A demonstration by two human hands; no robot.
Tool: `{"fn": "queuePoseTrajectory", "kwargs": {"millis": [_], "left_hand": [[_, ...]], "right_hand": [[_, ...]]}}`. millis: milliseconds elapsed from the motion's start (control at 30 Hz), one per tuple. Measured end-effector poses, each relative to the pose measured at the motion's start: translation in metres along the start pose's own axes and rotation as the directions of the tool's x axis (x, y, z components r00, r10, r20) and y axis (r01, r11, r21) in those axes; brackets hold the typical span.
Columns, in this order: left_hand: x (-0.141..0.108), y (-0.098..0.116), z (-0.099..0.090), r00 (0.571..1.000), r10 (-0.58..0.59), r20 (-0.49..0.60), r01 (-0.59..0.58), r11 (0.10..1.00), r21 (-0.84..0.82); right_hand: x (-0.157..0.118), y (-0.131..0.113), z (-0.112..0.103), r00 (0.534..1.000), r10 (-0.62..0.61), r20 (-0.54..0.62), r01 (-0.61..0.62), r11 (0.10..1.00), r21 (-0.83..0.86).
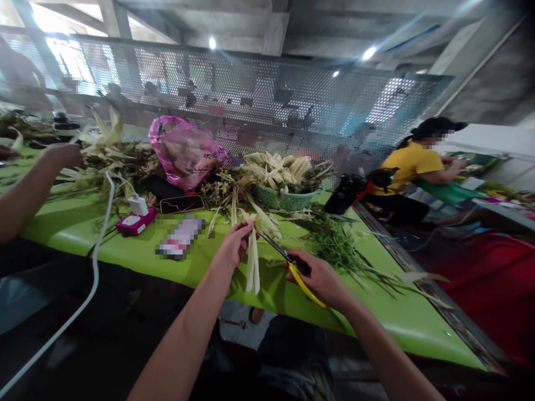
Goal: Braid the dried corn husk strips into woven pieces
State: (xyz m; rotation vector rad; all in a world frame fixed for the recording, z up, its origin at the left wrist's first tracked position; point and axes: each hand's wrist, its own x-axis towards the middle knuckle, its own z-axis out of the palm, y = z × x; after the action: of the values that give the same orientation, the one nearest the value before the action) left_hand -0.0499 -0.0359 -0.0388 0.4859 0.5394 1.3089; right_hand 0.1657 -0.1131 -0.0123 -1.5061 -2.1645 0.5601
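My left hand (237, 245) pinches a bundle of pale husk strips (253, 264) over the green table, and the strips hang down below the fingers. To its right, my right hand (315, 274) is wrapped round scissors with yellow handles (304, 283). The scissor blades point up and left toward the husk strips, close to my left fingertips. Whether the blades touch the strips cannot be made out. Behind the hands, a green basket (288, 199) holds pale husk pieces (284, 169). Green stringy scraps (336, 245) lie beyond my right hand.
On the green table (376, 312) are a blurred phone (180, 238), a dark phone (181, 204), a magenta power box (136, 221) with a white cable and a pink bag (186, 153). A co-worker's arm (35, 181) reaches in at left. A person in yellow (412, 161) is at right.
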Motion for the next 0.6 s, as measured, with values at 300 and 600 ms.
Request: {"fn": "queuePoseTrajectory", "kwargs": {"millis": [300,600], "left_hand": [[-0.001,-0.003,-0.001,0.999,-0.03,0.03,0.031,0.999,-0.033],[-0.003,-0.004,0.0,0.996,-0.077,0.053,0.075,0.997,0.03]], "right_hand": [[0.008,-0.004,0.004,0.999,0.024,-0.042,-0.021,0.997,0.072],[0.014,-0.003,0.011,0.992,-0.018,-0.121,0.022,0.999,0.034]]}}
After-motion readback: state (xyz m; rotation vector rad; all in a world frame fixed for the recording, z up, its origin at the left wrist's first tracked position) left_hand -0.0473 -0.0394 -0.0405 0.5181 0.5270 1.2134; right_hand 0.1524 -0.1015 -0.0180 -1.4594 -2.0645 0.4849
